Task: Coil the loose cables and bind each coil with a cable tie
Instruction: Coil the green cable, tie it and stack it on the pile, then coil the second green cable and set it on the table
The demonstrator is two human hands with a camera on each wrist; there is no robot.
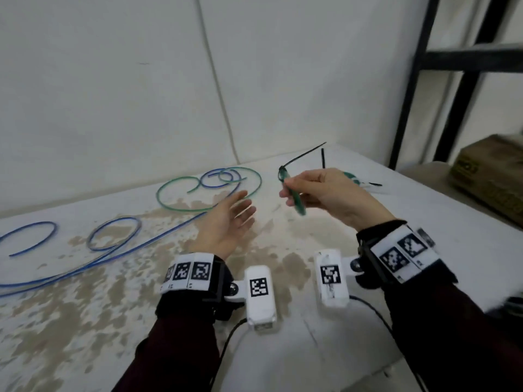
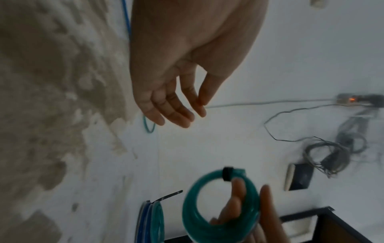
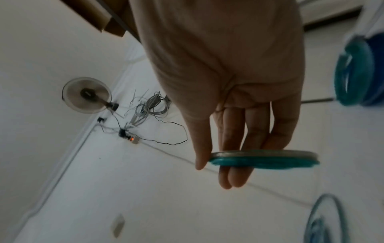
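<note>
My right hand (image 1: 317,190) holds a small green cable coil (image 1: 294,196) above the table, thumb on one side and fingers through it (image 3: 264,160). A black cable tie (image 1: 304,155) binds the coil, and its tail sticks up to the right; its head (image 2: 227,174) shows on the coil's rim (image 2: 207,222). My left hand (image 1: 229,219) hovers open, palm up, just left of the coil, holding nothing (image 2: 176,105). A loose green cable (image 1: 175,205) and a loose blue cable (image 1: 113,250) lie on the table to the left.
Finished green and blue coils (image 3: 359,70) lie at the table's right behind my right hand. Another black tie (image 1: 323,158) stands near them. A black metal rack (image 1: 452,80) and a cardboard box (image 1: 492,182) are at the right. The white tabletop (image 1: 85,321) is worn brown.
</note>
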